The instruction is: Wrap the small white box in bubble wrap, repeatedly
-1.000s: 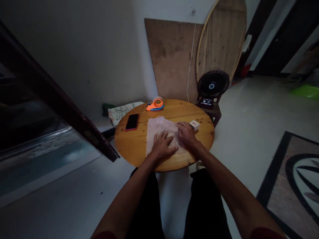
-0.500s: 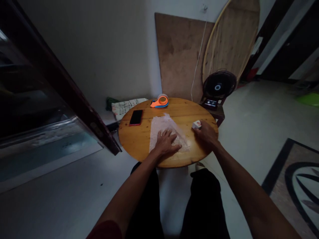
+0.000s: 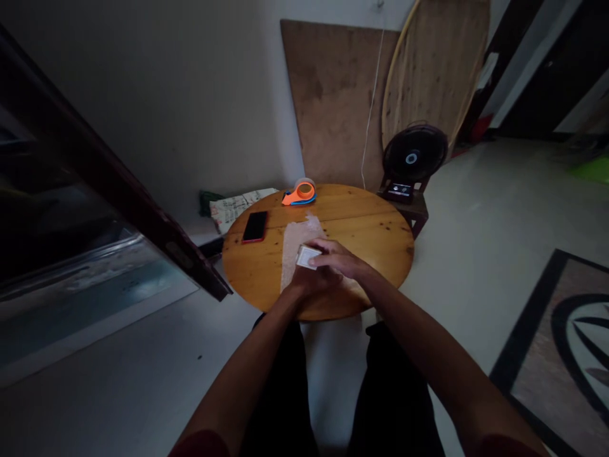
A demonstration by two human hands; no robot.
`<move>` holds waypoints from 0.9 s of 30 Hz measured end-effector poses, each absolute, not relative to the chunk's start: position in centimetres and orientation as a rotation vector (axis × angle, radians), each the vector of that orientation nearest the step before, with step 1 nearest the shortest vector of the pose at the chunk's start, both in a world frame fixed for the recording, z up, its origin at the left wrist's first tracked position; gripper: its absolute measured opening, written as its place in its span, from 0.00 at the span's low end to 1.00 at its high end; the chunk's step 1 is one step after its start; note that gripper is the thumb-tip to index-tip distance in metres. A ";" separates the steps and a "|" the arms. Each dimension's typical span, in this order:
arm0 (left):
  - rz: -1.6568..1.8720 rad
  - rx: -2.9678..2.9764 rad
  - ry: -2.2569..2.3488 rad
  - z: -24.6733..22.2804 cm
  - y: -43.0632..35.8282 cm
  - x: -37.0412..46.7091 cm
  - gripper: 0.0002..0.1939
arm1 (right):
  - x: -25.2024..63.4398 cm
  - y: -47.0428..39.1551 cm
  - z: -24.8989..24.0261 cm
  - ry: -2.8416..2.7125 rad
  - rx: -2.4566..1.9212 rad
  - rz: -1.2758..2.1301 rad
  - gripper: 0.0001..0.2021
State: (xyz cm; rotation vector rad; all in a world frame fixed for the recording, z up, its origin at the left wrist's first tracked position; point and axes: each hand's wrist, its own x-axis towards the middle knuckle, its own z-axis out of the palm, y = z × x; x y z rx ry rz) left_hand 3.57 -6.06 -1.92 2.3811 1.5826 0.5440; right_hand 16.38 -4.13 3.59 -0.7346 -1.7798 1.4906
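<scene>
My right hand (image 3: pixel 335 257) grips a small white box (image 3: pixel 308 256) between thumb and fingers, holding it above my left hand. Beneath it, my left hand (image 3: pixel 314 280) lies flat on a sheet of bubble wrap (image 3: pixel 294 244); its fingers are mostly covered by the right hand and the box. The bubble wrap is spread on the round wooden table (image 3: pixel 371 219), its right part hidden under my hands.
An orange and blue tape dispenser (image 3: pixel 301 193) stands near the table's far edge. A phone with a red edge (image 3: pixel 255 226) lies at left. Beyond the table's right side, a dark round fan (image 3: pixel 415 152) stands on a small wooden stool (image 3: pixel 419 212).
My right hand has brought the white box leftward from the table's right side to above my left hand. The left hand has stayed on the bubble wrap. The view has shifted slightly.
</scene>
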 end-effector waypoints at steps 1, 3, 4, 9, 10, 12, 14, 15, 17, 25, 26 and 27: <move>0.533 2.391 1.584 -1.8 -6.1 3.6 0.28 | 16.0 -3.5 2.9 -1.722 -0.767 1.499 0.18; 0.512 2.446 1.581 -1.5 -6.4 3.6 0.27 | 16.2 -2.3 1.6 -1.586 -0.838 1.538 0.18; 0.508 2.474 1.581 -1.3 -6.6 3.6 0.27 | 16.5 -1.7 1.1 -1.526 -0.842 1.557 0.17; 0.462 2.503 1.598 -0.9 -6.7 3.7 0.32 | 18.5 -0.4 -0.5 -1.419 -0.833 1.430 0.16; 0.452 2.499 1.597 -1.0 -6.7 3.7 0.33 | 18.7 -0.3 -0.7 -1.413 -0.844 1.390 0.18; 0.445 2.500 1.594 -1.1 -6.6 3.6 0.34 | 18.8 -0.1 -1.2 -1.409 -0.850 1.341 0.21; 0.457 2.510 1.586 -1.2 -6.5 3.6 0.33 | 18.7 0.0 -1.5 -1.412 -0.848 1.326 0.23; 0.464 2.514 1.584 -1.2 -6.5 3.6 0.33 | 18.7 0.1 -1.7 -1.410 -0.848 1.327 0.24; 0.458 2.515 1.576 -1.2 -6.5 3.6 0.32 | 18.6 0.1 -1.9 -1.404 -0.858 1.323 0.25; 0.228 2.520 1.454 1.2 -7.0 1.5 0.30 | 18.4 -0.2 -2.0 -1.405 -0.917 1.258 0.28; 0.224 2.527 1.448 1.4 -7.0 0.8 0.28 | 18.4 -0.2 -2.0 -1.415 -0.927 1.246 0.28; 0.231 2.529 1.477 1.6 -7.0 0.1 0.27 | 18.5 -0.2 -2.0 -1.432 -0.935 1.233 0.28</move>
